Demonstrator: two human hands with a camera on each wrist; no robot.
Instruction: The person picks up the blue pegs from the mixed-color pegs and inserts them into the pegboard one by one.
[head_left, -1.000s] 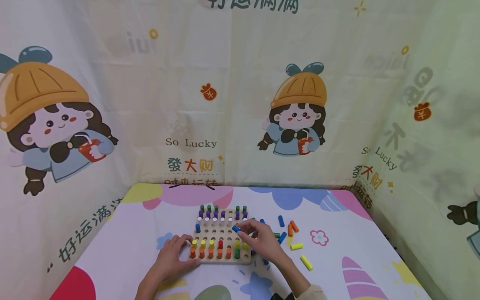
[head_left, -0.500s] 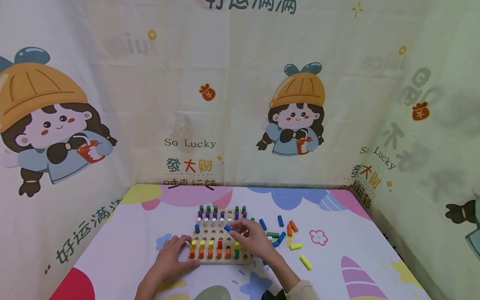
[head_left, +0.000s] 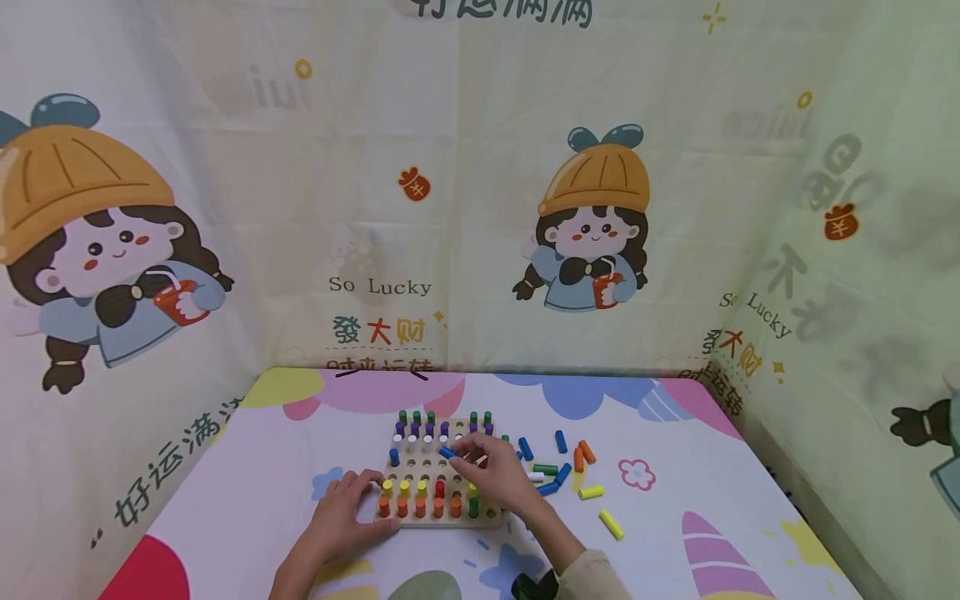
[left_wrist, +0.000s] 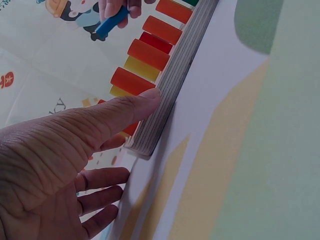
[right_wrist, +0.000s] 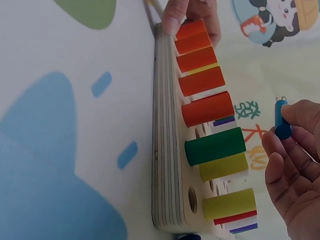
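A wooden pegboard (head_left: 442, 524) lies on the table, carrying rows of coloured pegs: green, purple, white, yellow and orange. One blue peg (head_left: 394, 457) stands at the left end of an otherwise open row. My left hand (head_left: 339, 518) grips the board's near left corner; in the left wrist view its thumb (left_wrist: 142, 102) presses the layered edge. Above the middle of the board, my right hand (head_left: 497, 473) pinches another blue peg (right_wrist: 283, 120) between thumb and fingers. That peg is tilted and apart from the holes. The right hand hides part of the board's right side.
Loose pegs lie right of the board: blue pegs (head_left: 561, 442), orange pegs (head_left: 587, 452), yellow pegs (head_left: 612, 525), a green peg (head_left: 546, 470) and a white one. A printed cloth (head_left: 480, 250) hangs behind the patterned table (head_left: 660, 433).
My right hand has moved left over the board with the blue peg, from its right part toward the middle. The left hand stays at the corner.
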